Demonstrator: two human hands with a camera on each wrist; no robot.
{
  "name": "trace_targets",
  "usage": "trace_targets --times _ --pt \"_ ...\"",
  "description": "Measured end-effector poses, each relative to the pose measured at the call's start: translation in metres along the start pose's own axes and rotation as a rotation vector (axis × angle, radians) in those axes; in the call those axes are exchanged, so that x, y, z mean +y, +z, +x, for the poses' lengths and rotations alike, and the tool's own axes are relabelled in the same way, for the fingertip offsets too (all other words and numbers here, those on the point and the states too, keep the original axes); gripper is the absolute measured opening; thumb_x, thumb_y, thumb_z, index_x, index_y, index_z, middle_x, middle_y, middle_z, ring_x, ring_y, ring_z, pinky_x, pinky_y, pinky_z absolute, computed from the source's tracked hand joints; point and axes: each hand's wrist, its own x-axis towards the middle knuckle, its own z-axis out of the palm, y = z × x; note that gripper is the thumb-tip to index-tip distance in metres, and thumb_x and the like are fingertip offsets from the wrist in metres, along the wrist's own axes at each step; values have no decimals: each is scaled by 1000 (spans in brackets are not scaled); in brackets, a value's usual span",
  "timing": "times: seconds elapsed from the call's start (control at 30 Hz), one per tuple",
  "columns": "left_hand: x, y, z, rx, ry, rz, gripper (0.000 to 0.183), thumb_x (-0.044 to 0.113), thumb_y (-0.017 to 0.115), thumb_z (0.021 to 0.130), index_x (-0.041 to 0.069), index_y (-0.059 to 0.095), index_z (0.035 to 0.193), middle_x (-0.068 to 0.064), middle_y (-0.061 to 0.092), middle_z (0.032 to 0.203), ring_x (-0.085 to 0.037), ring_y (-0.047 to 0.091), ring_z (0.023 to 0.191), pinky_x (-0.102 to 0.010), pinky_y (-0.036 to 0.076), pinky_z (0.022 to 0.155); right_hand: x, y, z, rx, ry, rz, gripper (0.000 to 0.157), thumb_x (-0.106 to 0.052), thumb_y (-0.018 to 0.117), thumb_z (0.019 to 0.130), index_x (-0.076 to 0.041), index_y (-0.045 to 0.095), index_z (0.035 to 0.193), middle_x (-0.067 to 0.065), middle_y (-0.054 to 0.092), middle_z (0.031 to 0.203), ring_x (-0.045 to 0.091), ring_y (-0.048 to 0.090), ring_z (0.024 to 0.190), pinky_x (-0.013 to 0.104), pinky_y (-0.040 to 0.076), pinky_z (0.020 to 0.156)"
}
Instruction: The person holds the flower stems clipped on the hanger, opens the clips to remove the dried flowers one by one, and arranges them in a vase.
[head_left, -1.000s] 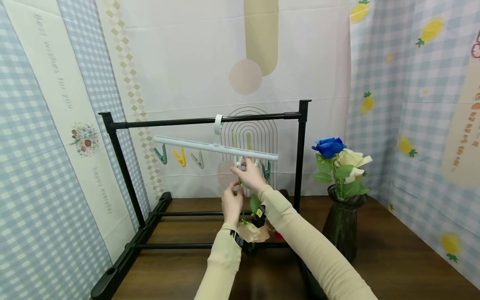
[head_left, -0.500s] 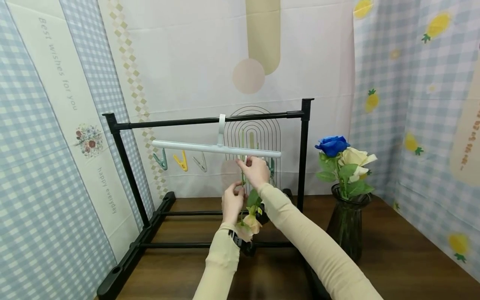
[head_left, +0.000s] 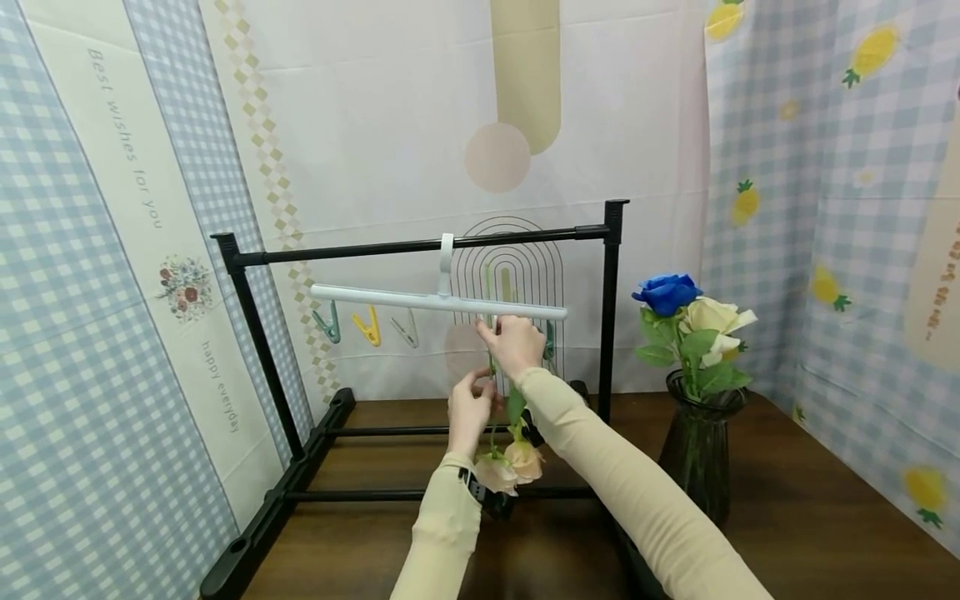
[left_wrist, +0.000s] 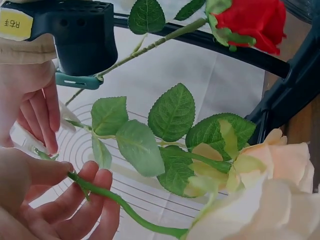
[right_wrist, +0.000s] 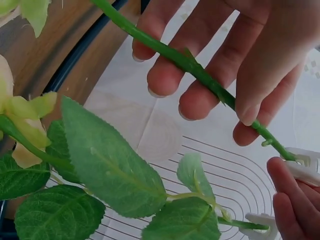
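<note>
My left hand pinches the green stem of a cream rose between thumb and fingers; the bloom hangs head down. Just above it, my right hand grips a white clip under the pale blue hanger. The stem's end reaches into that clip. A peach rose with several leaves hangs close by, its stem in another white clip. Beyond it, the left wrist view shows a red rose, also hanging.
The hanger hooks over the top bar of a black rack. Green, yellow and grey clips dangle from its left half. A dark glass vase with a blue rose and white ones stands right of the rack on the wooden table.
The hanger has become more level, its left end lower. The hanging blooms have shifted and show more fully beside my left wrist. Both hands keep their holds, and the head view has shifted slightly.
</note>
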Motion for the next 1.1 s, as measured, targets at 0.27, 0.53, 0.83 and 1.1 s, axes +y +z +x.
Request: trace_targets --times 0.27,0.53,0.83,1.1 --pt "-2 -1 0 -26 -33 -28 27 18 58 96 13 65 122 -15 73 82 -28 71 70 -23 45 56 2 -1 1 9 -5 16 49 -42 60 92 -14 48 54 -3 43 48 11 36 44 23 25 45" --pt "-3 -4 -1 -35 -40 10 27 19 58 97 15 65 122 -13 74 84 -30 72 75 -27 48 56 2 -5 4 37 -40 37 50 -38 62 91 -13 46 51 -4 39 46 11 32 44 22 23 46" --pt "-5 -15 -1 93 40 265 24 21 61 93 23 70 116 -6 75 88 -15 58 57 -30 39 54 10 -10 6 0 -69 32 50 -38 62 92 -16 42 51 -5 40 46 9 32 41 21 23 45" --pt "-10 -30 0 125 7 353 25 18 58 94 23 69 116 -6 74 91 -17 51 55 -29 34 49 17 -17 11 -21 -82 22 52 -34 62 93 -17 36 50 -5 34 45 8 26 40 21 19 43"
